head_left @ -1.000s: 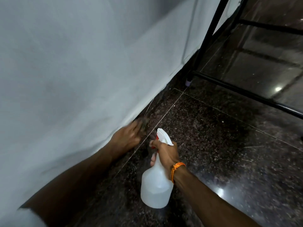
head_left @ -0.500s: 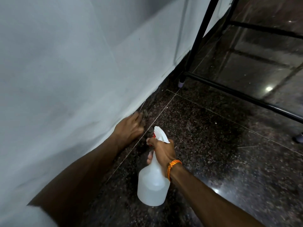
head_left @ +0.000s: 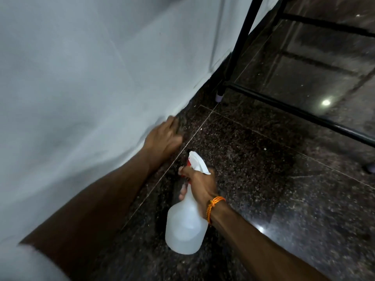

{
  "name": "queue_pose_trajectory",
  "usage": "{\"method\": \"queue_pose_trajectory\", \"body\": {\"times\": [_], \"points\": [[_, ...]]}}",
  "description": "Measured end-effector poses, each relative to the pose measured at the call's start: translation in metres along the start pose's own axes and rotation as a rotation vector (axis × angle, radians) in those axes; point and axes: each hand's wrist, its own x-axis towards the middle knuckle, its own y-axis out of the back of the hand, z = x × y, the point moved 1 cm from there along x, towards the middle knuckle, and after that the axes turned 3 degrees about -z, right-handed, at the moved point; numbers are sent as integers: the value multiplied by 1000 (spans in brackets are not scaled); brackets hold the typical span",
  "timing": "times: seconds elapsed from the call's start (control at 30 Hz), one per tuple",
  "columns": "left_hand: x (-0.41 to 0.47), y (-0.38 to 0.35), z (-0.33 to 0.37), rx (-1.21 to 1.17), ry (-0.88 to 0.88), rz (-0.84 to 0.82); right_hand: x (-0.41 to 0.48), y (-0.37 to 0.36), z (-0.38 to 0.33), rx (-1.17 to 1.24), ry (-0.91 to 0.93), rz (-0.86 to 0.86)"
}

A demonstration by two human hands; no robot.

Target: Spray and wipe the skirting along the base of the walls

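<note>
Okay, just the one head view here. The skirting (head_left: pixel 197 113) is a dark speckled stone strip at the foot of a smooth white wall (head_left: pixel 81 78), same glossy granite look as the floor (head_left: pixel 263 179). The left hand (head_left: pixel 164 136) is against the skirting, but it's too blurry to tell whether the fingers are flat or curled. The right hand (head_left: pixel 200 183) is wrapped around the neck of a spray bottle (head_left: pixel 186 226), cloudy white plastic with rounded shoulders and a white trigger head, held above the floor. There's an orange thread band (head_left: pixel 213 207) on that wrist. A thin black metal frame (head_left: pixel 241 43) stands further along the wall.
</note>
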Motion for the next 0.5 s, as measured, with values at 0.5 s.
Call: {"method": "queue_pose_trajectory", "body": {"times": [0.5], "points": [[-52,21,19,-263,56,-196,-3,5,-25,-12,9,23]]}}
